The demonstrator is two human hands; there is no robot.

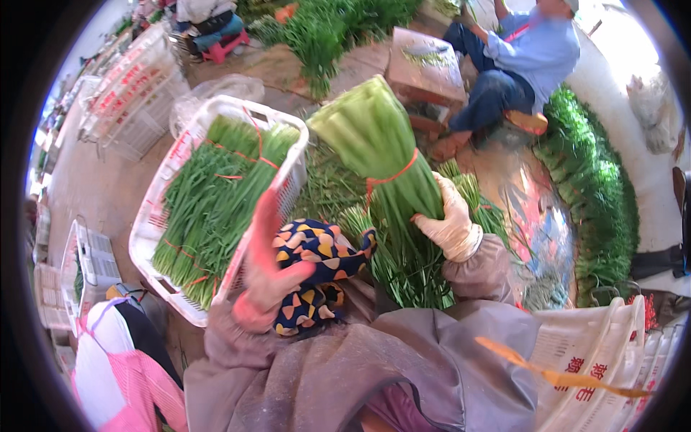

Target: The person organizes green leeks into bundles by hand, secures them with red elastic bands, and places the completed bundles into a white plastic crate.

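Note:
My right hand point(453, 225), in a pale thin glove, is wrapped round a thick bunch of garlic chives point(392, 144). The bunch tilts, cut stem ends up and leaves hanging down, with a red tie round its middle. My left hand point(272, 263), a little blurred, is raised near the basket's right side, its fingers and thumb apart and nothing in it. Beside it a white plastic basket point(144, 237) holds several tied bunches of chives point(223, 194). A patterned navy cloth point(309, 252) lies by my left wrist. More chives point(475, 194) show behind my right hand.
A person in a blue shirt point(536, 50) sits at the far right by a low wooden stool point(425, 65). A long heap of chives point(590, 194) lines the right. White baskets point(133, 101) are stacked far left; a pink-clad person point(129, 381) is near left.

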